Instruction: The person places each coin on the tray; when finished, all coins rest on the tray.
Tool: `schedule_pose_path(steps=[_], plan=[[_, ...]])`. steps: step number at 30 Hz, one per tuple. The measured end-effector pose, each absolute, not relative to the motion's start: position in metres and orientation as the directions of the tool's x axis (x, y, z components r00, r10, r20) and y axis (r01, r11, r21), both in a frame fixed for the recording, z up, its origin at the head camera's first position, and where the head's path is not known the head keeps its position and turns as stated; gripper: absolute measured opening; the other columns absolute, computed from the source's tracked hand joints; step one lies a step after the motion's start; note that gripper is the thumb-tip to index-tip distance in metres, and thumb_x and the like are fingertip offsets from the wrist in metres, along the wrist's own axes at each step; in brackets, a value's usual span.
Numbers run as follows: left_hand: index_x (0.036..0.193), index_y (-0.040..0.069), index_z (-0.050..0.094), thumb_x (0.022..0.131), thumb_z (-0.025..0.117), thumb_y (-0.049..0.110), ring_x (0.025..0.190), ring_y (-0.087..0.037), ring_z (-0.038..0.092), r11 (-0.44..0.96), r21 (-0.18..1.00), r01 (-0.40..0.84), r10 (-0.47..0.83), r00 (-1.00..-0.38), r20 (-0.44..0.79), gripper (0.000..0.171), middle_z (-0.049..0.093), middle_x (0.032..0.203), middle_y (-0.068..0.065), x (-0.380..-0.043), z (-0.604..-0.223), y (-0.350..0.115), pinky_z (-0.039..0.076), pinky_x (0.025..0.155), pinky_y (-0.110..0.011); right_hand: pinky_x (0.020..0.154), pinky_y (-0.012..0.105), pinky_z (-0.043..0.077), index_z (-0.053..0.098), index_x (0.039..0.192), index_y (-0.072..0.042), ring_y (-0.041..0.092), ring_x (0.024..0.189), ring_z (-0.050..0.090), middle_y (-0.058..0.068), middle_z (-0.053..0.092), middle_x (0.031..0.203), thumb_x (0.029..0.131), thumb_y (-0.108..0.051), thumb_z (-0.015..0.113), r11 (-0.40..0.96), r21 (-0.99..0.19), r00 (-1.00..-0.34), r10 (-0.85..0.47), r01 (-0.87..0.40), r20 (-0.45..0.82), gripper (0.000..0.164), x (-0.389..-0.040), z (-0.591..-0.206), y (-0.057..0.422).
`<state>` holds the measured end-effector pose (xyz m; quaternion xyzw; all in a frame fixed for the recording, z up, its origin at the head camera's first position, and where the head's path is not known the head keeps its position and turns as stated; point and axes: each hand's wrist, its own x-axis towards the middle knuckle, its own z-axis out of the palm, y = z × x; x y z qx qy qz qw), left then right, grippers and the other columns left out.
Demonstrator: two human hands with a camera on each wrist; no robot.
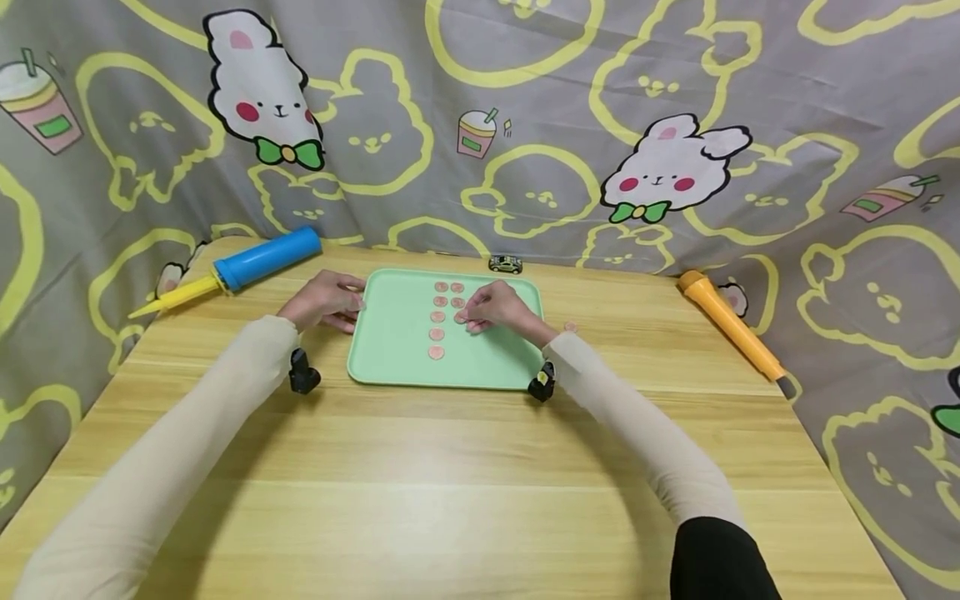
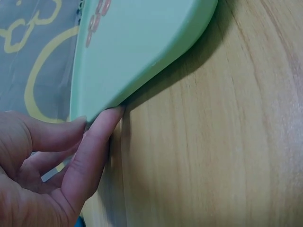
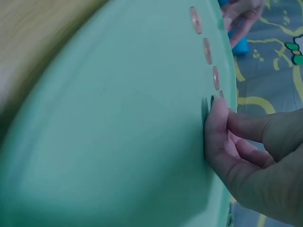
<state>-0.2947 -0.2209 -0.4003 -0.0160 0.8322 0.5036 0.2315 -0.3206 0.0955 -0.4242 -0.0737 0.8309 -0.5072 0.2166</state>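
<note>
A pale green tray (image 1: 390,333) lies on the wooden table with copper-coloured coins (image 1: 437,334) on it in two columns. The left column is longer than the right. My left hand (image 1: 324,300) pinches the tray's left rim; in the left wrist view its thumb and index finger (image 2: 87,156) meet at the corner edge. Over the tray, my right hand (image 1: 497,307) pinches a coin (image 1: 460,317) low at the end of the right column. In the right wrist view the fingers (image 3: 218,125) touch down near the tray surface and hide most of that coin.
Another coin (image 1: 570,327) lies on the table right of the tray. A toy car (image 1: 506,264) stands behind the tray. A blue and yellow pump (image 1: 262,260) lies at the back left, an orange microphone-shaped thing (image 1: 729,323) at the right edge. A patterned curtain (image 1: 540,108) hangs behind.
</note>
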Motion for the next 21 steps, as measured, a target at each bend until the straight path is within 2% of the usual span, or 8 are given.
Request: schedule_pose_path(steps=[4, 11, 21], plan=[[0.163, -0.004, 0.028, 0.106, 0.053, 0.006, 0.107, -0.032, 0.067, 0.503, 0.825, -0.259, 0.204, -0.892, -0.404, 0.062, 0.053, 0.14, -0.032, -0.295, -0.4, -0.221, 0.066, 0.079, -0.034, 0.068, 0.034, 0.066, 0.068, 0.099, 0.011, 0.016, 0.06, 0.069, 0.02, 0.073, 0.086, 0.1, 0.005, 0.064, 0.506, -0.86, -0.914, -0.318, 0.061, -0.252, 0.008, -0.317, -0.423, 0.091], [0.162, -0.005, 0.029, 0.106, 0.055, 0.008, 0.099, -0.026, 0.068, 0.503, 0.829, -0.245, 0.203, -0.899, -0.389, 0.063, 0.059, 0.13, -0.029, -0.294, -0.401, -0.22, 0.066, 0.078, -0.033, 0.063, 0.033, 0.066, 0.067, 0.093, 0.008, 0.016, 0.056, 0.067, 0.016, 0.071, 0.082, 0.101, 0.003, 0.065, 0.574, -0.818, -0.922, -0.3, 0.03, -0.244, 0.009, -0.314, -0.419, 0.085], [0.163, -0.005, 0.027, 0.108, 0.053, 0.008, 0.106, -0.03, 0.064, 0.505, 0.832, -0.23, 0.225, -0.895, -0.384, 0.062, 0.053, 0.137, -0.031, -0.291, -0.4, -0.221, 0.066, 0.08, -0.033, 0.064, 0.033, 0.066, 0.064, 0.089, 0.006, 0.018, 0.056, 0.067, 0.015, 0.067, 0.078, 0.101, 0.002, 0.065, 0.594, -0.804, -0.911, -0.321, 0.021, -0.261, 0.012, -0.312, -0.419, 0.081]])
